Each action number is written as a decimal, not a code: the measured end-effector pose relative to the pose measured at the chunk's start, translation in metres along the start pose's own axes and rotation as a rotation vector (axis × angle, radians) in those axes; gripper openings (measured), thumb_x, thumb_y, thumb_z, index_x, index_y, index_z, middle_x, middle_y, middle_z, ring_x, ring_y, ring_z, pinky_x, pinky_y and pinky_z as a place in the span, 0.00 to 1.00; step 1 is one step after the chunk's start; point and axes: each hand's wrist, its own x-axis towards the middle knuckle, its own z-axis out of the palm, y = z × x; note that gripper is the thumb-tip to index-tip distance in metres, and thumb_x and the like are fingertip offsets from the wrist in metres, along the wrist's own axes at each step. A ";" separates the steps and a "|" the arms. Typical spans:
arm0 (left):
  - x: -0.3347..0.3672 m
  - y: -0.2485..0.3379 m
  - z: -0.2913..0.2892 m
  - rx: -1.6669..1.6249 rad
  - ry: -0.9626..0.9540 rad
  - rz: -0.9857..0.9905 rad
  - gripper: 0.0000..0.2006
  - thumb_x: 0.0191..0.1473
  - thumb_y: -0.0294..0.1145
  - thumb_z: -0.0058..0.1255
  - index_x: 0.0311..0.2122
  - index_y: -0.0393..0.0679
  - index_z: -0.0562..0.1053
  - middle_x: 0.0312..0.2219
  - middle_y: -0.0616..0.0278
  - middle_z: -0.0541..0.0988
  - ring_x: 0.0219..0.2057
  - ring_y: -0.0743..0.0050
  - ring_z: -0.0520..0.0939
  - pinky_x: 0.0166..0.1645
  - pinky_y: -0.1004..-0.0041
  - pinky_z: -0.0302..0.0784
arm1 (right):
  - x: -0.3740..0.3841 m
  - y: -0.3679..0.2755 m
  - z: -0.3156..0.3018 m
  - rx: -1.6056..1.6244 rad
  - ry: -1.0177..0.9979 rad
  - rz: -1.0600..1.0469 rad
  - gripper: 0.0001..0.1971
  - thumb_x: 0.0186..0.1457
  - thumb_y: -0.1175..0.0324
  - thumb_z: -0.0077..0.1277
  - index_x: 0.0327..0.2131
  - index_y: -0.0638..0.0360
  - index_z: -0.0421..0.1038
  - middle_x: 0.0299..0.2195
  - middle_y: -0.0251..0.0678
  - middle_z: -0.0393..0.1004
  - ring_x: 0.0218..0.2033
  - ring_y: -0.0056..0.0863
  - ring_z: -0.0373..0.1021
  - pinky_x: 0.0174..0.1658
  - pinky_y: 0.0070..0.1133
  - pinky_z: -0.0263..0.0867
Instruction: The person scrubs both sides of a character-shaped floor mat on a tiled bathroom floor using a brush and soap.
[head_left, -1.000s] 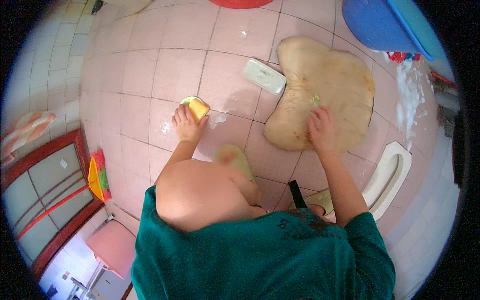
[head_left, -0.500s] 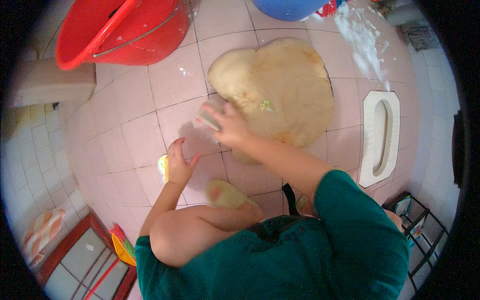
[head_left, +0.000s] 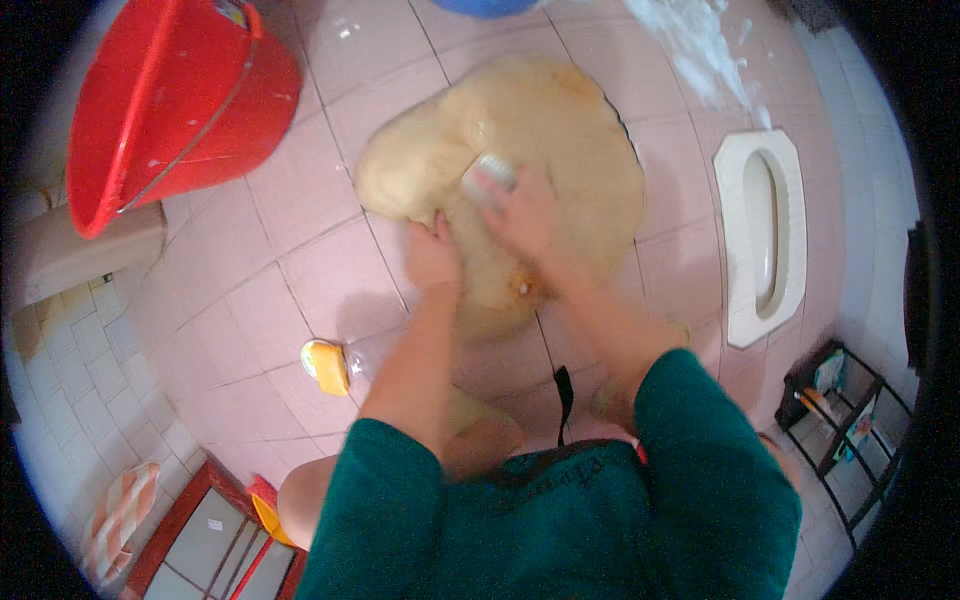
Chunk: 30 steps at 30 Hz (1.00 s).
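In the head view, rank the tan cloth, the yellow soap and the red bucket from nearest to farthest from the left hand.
1. Tan cloth: under the left hand, touching it.
2. Yellow soap: on the floor tiles, lower left of the hand.
3. Red bucket: upper left, farthest.

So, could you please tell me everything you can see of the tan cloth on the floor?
The cloth is a tan, soft-looking fabric lying flat in a rounded, irregular shape on the pink tiled floor, with a few folds at its near end. It looks wet, though that is hard to confirm. The left hand presses on its near left edge; the right hand holds a pale brush against its middle. A red bucket stands apart to its left.
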 end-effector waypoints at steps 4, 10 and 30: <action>-0.001 -0.005 -0.005 0.049 0.044 -0.023 0.17 0.60 0.48 0.45 0.41 0.42 0.70 0.29 0.46 0.81 0.33 0.43 0.81 0.36 0.52 0.73 | 0.012 0.073 -0.038 -0.065 0.137 0.221 0.32 0.51 0.54 0.54 0.62 0.32 0.60 0.41 0.56 0.67 0.38 0.48 0.70 0.40 0.38 0.69; 0.000 -0.014 0.005 0.005 0.044 0.064 0.16 0.61 0.45 0.43 0.35 0.41 0.71 0.28 0.44 0.80 0.31 0.41 0.81 0.35 0.51 0.73 | -0.002 0.001 0.007 0.012 0.061 0.103 0.28 0.50 0.53 0.54 0.57 0.32 0.66 0.41 0.52 0.68 0.40 0.48 0.70 0.43 0.38 0.68; -0.011 -0.027 0.000 0.214 0.136 0.056 0.16 0.64 0.44 0.39 0.37 0.40 0.69 0.26 0.41 0.78 0.27 0.38 0.78 0.31 0.49 0.71 | -0.014 0.034 -0.071 0.084 0.051 0.209 0.32 0.48 0.51 0.57 0.59 0.34 0.65 0.42 0.50 0.67 0.41 0.46 0.68 0.42 0.38 0.68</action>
